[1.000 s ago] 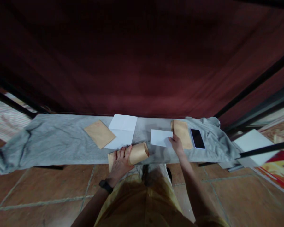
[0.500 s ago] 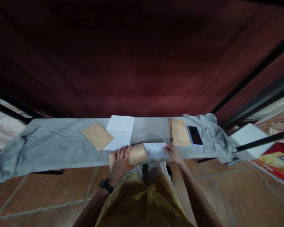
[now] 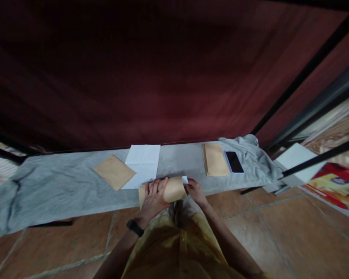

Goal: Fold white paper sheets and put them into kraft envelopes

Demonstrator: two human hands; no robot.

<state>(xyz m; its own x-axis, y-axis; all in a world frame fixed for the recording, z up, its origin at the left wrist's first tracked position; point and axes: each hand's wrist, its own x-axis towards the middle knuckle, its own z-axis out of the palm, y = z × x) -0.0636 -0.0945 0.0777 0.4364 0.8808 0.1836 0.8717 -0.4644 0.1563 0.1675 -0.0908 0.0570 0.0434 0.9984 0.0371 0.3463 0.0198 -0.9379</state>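
Note:
A brown paper envelope (image 3: 176,189) lies bowed across the front edge of the cloth-covered bench. My left hand (image 3: 154,198) grips its left part, the fingers over the top and the thumb on the near side. At the envelope's open right end, my right hand (image 3: 196,192) pinches a folded white sheet (image 3: 185,179). Only a small corner of that sheet shows; the rest is inside the envelope. Left of my hands, another brown envelope (image 3: 114,172) partly overlaps a creased white sheet of paper (image 3: 143,158).
On the right of the bench lie a stack of brown envelopes (image 3: 216,159) and a phone (image 3: 234,162). Grey cloth (image 3: 61,186) covers the bench. Dark metal bars (image 3: 296,77) flank it, and a red-and-yellow box (image 3: 337,190) is at far right.
My right hand has moved left toward the envelope, and most of the white sheet has slid inside it. My left hand stays on the envelope. The view has shifted slightly.

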